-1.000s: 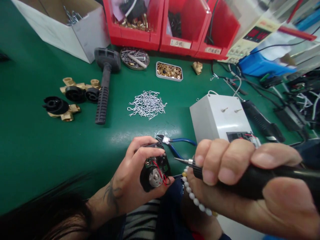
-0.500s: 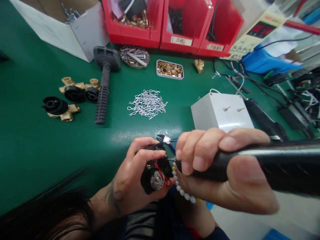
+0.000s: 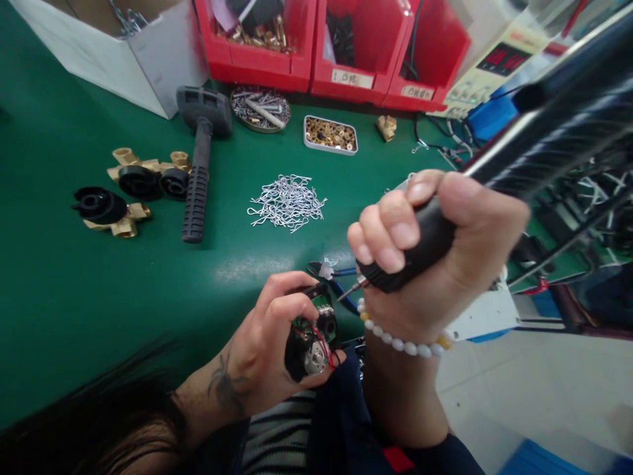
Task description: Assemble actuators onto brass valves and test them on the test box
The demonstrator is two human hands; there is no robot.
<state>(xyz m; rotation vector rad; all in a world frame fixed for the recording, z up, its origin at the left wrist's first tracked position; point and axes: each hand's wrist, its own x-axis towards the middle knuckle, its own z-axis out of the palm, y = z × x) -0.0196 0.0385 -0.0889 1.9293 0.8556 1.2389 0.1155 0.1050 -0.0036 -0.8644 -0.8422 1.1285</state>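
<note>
My left hand (image 3: 270, 336) is closed around a small black housing that bears a round metal motor (image 3: 315, 357), red and black wires and a green circuit board. Its fingers cover the housing's left side. In my right hand (image 3: 435, 244) is a thick black electric screwdriver (image 3: 548, 125), its body slanting up to the right. The thin bit points down at the housing, with its tip just right of it and apart from it. Behind the bit, blue-handled cutting pliers (image 3: 326, 270) lie on the green bench, partly hidden by my right hand.
A pile of silvery spring clips (image 3: 287, 202) lies mid-bench. To its left are a black mallet (image 3: 198, 178) and brass fittings with black caps (image 3: 138, 179). Behind stand a tin of brass parts (image 3: 330, 146), a round dish of screws (image 3: 260, 125), red bins (image 3: 262, 69) and a white box (image 3: 168, 72).
My right hand has swung the screwdriver from nearly level to a steep slant, drawing the bit away from the housing. My left hand keeps its hold, with the housing slightly turned.
</note>
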